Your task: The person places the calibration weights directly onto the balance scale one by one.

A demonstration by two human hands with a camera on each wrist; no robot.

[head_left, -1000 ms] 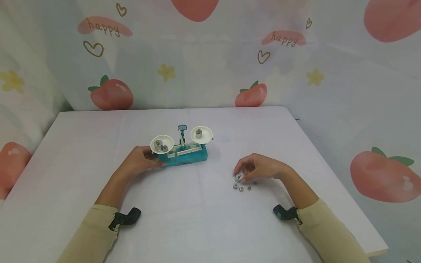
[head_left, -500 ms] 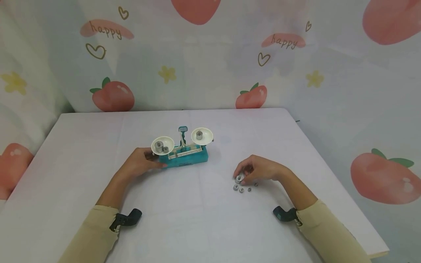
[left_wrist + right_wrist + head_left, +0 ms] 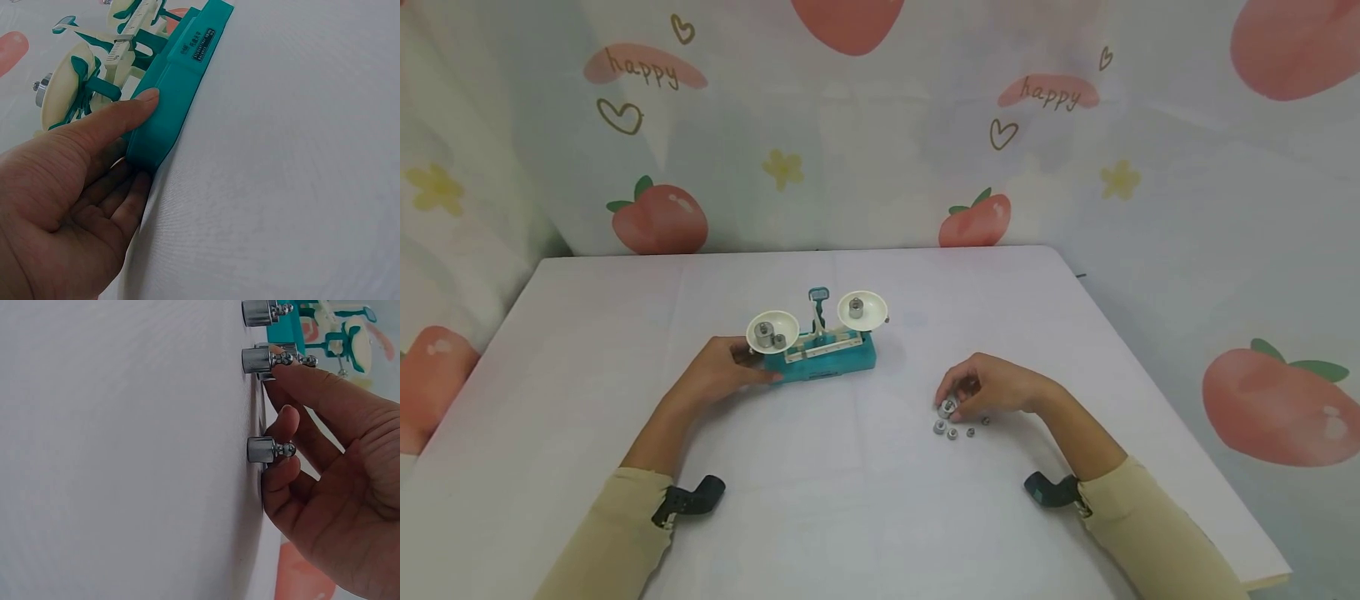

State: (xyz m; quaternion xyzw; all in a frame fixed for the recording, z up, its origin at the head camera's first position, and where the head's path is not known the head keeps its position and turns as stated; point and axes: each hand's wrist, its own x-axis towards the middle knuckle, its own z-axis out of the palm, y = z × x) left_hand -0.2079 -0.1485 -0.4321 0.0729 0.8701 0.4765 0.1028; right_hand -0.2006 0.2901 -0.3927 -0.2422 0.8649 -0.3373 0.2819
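A teal balance scale (image 3: 831, 364) stands left of centre in the head view. Its left pan (image 3: 789, 322) carries a large metal weight (image 3: 764, 334) and a smaller one, and sits lower than the right pan (image 3: 875, 307), which bears one weight (image 3: 856, 308). My left hand (image 3: 718, 369) grips the left end of the base, thumb (image 3: 140, 106) on its front face and fingers curled behind. To the right, my right hand (image 3: 996, 385) pinches a metal weight (image 3: 947, 409) between thumb and fingertips, low at the tabletop. In the right wrist view, the thumb and nearer weights partly hide it.
Several smaller weights stand on the white table (image 3: 850, 500) around the right hand, among them one (image 3: 939, 427) just in front of it and another (image 3: 260, 450) before its curled fingers. A fruit-printed cloth (image 3: 880, 150) hangs behind the table.
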